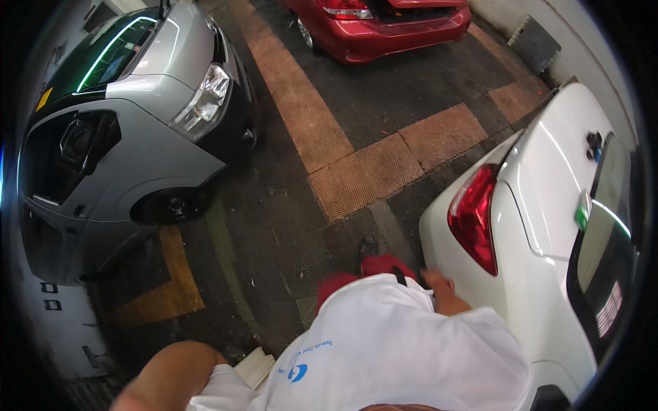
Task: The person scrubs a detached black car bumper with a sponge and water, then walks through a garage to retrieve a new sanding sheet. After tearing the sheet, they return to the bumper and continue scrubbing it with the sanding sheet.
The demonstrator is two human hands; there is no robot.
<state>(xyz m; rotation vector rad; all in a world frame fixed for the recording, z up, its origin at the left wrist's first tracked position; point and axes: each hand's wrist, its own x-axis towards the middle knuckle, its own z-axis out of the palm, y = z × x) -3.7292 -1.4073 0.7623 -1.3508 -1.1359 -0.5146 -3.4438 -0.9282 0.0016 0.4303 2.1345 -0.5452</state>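
My right hand (436, 281) is blurred at my right hip, low beside the rear bumper of a white car (462, 303). Its fingers are not distinct, so I cannot tell whether it holds anything. A black strap (399, 276) shows at my waist close by, over red trousers (380, 264). My left arm is bent at the lower left, and the left hand is out of view. Just right of my right hand is the car's red tail light (475, 221). On its boot lid, by the rear window, lie a green-and-white item (583, 210) and a small dark object (595, 144).
A silver car (154, 87) stands on the left, its headlight (205, 100) towards the walkway. Ahead is a red car (380, 38). Black and orange floor tiles (344, 187) run between them. A grey panel (534, 45) leans on the right wall. Pale slats (254, 367) show beside me.
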